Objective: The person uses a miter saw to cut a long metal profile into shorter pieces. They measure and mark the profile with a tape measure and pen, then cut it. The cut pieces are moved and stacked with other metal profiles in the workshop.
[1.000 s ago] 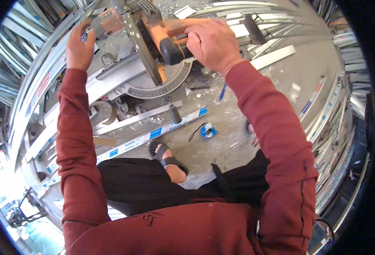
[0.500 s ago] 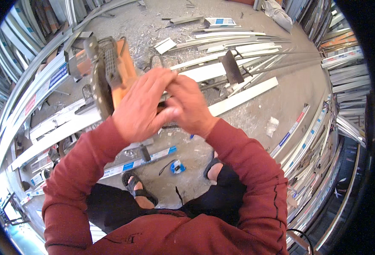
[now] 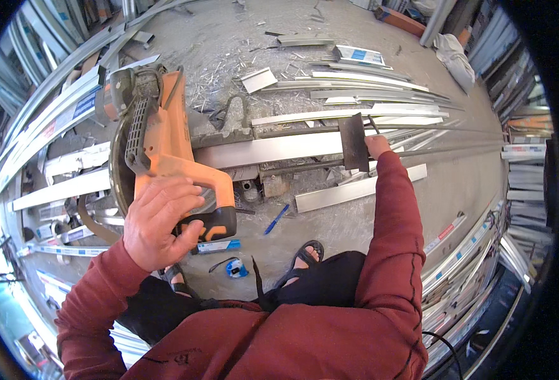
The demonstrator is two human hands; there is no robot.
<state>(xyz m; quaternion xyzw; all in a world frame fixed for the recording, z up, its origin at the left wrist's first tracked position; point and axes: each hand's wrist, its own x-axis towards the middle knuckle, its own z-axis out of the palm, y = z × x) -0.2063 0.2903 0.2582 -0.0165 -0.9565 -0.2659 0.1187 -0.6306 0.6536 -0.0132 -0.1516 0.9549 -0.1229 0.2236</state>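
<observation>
An orange miter saw (image 3: 178, 136) with a dark guard and a looped handle stands in front of me on the left. My left hand (image 3: 165, 221) is over the near side of that handle, fingers stretched and thumb apart. A long pale metal profile (image 3: 273, 150) lies across the saw base and runs right, to an upright dark metal plate (image 3: 353, 142). At the plate's right edge my right hand (image 3: 377, 146) is closed on it, arm stretched forward; its fingertips are partly hidden.
A blue pen (image 3: 276, 219) and a blue tape measure (image 3: 236, 268) lie on the floor near my sandalled feet. Offcuts (image 3: 258, 80) and shavings litter the ground beyond the saw. Stacked metal profiles (image 3: 466, 253) line the right, with more (image 3: 45, 126) at the left.
My hands were together in front of the saw and are now apart. The left has moved left and down to the saw handle, the right has reached right to the dark plate.
</observation>
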